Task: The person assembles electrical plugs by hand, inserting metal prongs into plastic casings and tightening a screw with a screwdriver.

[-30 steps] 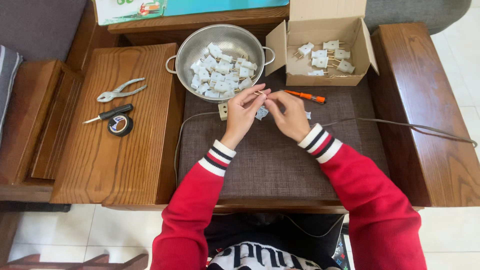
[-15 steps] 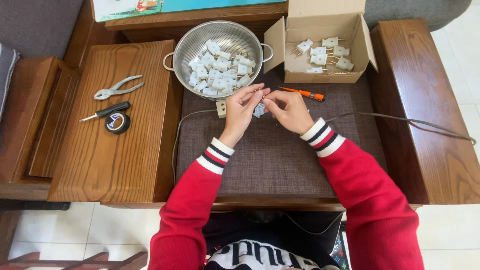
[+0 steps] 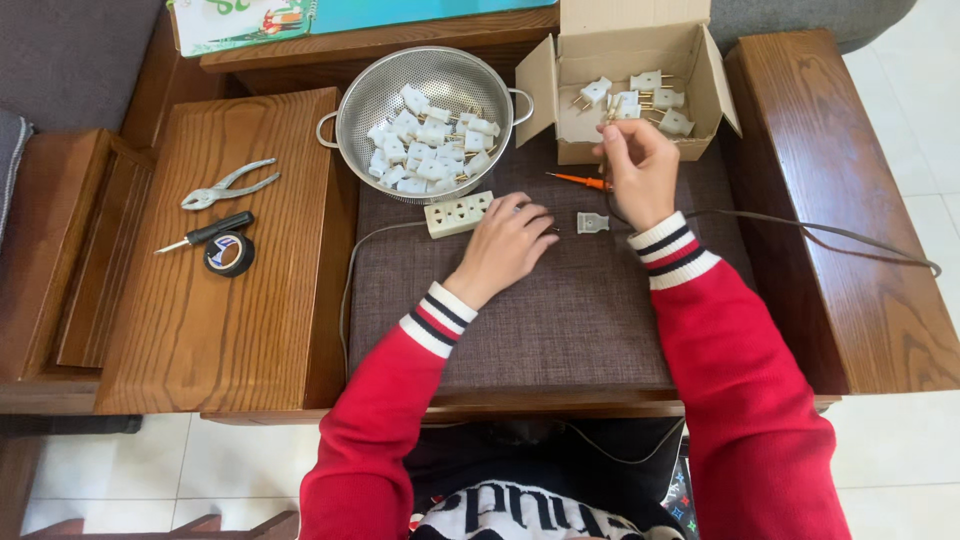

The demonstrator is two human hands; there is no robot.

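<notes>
We work at a brown cushion (image 3: 560, 320) between wooden armrests. Behind it stand a colander (image 3: 400, 90) of white plugs and a cardboard box (image 3: 630, 50) holding more. A grey cable (image 3: 820, 232) runs in from the right to our right hand (image 3: 640, 170), which is raised at the box's front edge, fingers pinched on a plug part with brass prongs. The left hand (image 3: 505, 245) lies flat and loosely spread, gripping nothing, just right of the socket strip (image 3: 458, 214). The loose plug cover (image 3: 592, 222) lies between the hands, nearer the right, directly below it. The orange screwdriver (image 3: 575, 181) lies just behind.
</notes>
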